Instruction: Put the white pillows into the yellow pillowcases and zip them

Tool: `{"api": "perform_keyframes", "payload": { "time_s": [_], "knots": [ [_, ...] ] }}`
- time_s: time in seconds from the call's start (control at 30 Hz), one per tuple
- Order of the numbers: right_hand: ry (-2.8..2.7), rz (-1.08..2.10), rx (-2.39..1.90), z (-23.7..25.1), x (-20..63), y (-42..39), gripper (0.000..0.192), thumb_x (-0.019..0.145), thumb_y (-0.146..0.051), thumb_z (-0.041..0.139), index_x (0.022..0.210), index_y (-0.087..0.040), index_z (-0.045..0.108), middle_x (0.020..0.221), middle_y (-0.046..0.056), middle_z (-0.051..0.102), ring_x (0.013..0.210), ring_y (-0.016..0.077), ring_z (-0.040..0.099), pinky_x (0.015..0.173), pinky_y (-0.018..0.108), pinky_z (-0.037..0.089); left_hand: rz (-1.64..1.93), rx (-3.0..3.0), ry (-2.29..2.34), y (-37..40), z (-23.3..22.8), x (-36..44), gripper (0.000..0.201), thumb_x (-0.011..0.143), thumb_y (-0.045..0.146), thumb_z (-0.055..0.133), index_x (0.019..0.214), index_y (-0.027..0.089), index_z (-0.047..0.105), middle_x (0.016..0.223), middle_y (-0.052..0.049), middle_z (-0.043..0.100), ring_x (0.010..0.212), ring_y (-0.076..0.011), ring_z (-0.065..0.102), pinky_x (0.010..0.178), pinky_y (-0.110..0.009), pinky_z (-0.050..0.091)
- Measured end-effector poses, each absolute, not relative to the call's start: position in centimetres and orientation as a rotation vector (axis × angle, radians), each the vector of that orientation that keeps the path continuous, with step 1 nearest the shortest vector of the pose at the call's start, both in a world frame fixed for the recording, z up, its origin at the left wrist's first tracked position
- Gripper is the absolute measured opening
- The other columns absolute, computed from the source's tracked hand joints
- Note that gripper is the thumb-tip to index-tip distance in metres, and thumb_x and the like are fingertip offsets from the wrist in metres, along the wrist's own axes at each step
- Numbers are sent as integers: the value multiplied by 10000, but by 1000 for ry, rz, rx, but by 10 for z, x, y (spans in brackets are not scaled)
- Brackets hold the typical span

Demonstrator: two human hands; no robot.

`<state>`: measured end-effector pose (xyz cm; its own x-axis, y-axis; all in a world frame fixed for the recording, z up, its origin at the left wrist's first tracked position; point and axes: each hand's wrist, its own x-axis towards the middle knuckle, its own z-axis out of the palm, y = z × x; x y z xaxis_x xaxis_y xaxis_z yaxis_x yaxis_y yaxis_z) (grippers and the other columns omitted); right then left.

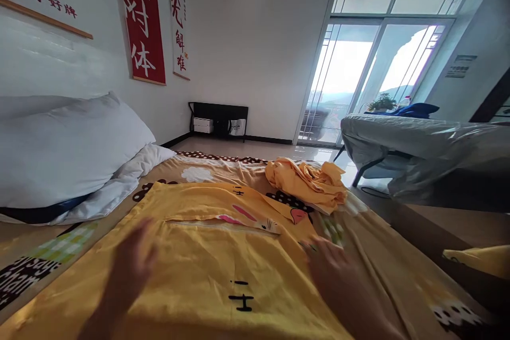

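Both hands lie flat on a yellow pillowcase spread across the bed: the left hand rests palm down near its left side, fingers spread and gripping nothing, and the right hand presses open near its right edge (both are blurred). Beyond the pillowcase, a crumpled yellow cloth sits on the patterned sheet. White pillows lean against the wall at the left.
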<state>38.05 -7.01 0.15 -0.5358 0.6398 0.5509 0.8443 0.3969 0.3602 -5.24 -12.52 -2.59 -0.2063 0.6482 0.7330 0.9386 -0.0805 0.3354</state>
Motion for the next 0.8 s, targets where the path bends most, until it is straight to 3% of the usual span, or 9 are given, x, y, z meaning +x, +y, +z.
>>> {"api": "perform_keyframes", "payload": {
  "time_s": [0.1, 0.2, 0.3, 0.43, 0.5, 0.6, 0.67, 0.73, 0.8],
  "knots": [
    [-2620, -546, -1057, -4, 277, -56, 425, 854, -140, 449, 1262, -134, 568, 1361, 154, 528, 1269, 281, 468, 1032, 431, 378, -1001, -2249, -1870, -67, -35, 13, 526, 878, 233, 363, 1396, 155, 415, 1437, -101, 452, 1329, -208, 411, 1116, -396, 352],
    [-2820, 34, -964, -29, 238, -48, 554, 901, -330, 453, 1431, -178, 387, 1503, 108, 338, 1378, 274, 324, 1093, 464, 317, -670, -2554, -1931, -49, -56, 51, 543, 904, 239, 314, 1441, 175, 373, 1484, -75, 389, 1371, -192, 350, 1152, -391, 284],
    [-2767, 327, -1133, -45, 275, -35, 558, 929, -437, 384, 1452, -245, 355, 1519, 62, 308, 1408, 263, 260, 1135, 521, 208, -485, -2553, -2010, -60, -70, 27, 541, 942, 402, 298, 1452, 234, 359, 1517, -25, 325, 1407, -207, 277, 1170, -421, 223],
    [-2516, 297, -1492, -53, 354, -17, 588, 953, -482, 268, 1462, -195, 335, 1525, 61, 287, 1422, 230, 223, 1154, 494, 175, -227, -2078, -2422, -76, -66, -52, 619, 921, 489, 319, 1470, 205, 315, 1546, -43, 240, 1434, -243, 197, 1156, -486, 188],
    [-2476, 290, -1475, -58, 381, -12, 579, 948, -488, 280, 1441, -202, 380, 1507, 50, 334, 1409, 222, 263, 1151, 474, 202, -83, -1919, -2528, -82, -62, -78, 623, 928, 470, 283, 1494, 212, 230, 1563, -35, 165, 1446, -228, 150, 1149, -513, 162],
    [-2359, 313, -1406, -63, 405, -6, 502, 928, -454, 338, 1283, -190, 576, 1381, 70, 524, 1295, 215, 453, 1089, 401, 333, 43, -1880, -2584, -93, -58, -88, 592, 937, 447, 238, 1497, 260, 199, 1573, -16, 116, 1452, -211, 115, 1142, -535, 136],
    [-2187, 257, -1463, -61, 414, 2, 453, 910, -421, 343, 1063, -173, 689, 1222, 103, 642, 1146, 230, 574, 992, 380, 422, 101, -1851, -2671, -98, -53, -81, 576, 939, 417, 228, 1492, 256, 230, 1571, -40, 139, 1448, -234, 136, 1125, -563, 153],
    [-2021, 120, -1561, -52, 414, 13, 438, 897, -397, 327, 871, -167, 700, 1071, 130, 687, 1021, 248, 614, 901, 379, 459, 137, -1846, -2690, -94, -44, -69, 577, 923, 397, 289, 1471, 218, 311, 1560, -89, 184, 1441, -275, 156, 1113, -574, 164],
    [-1984, 21, -1641, -40, 401, 26, 424, 896, -363, 310, 831, -167, 680, 1015, 133, 685, 988, 251, 606, 866, 370, 454, 111, -1929, -2571, -78, -32, -53, 577, 896, 371, 363, 1445, 192, 374, 1551, -112, 208, 1440, -287, 152, 1118, -558, 156]
  ]
}}
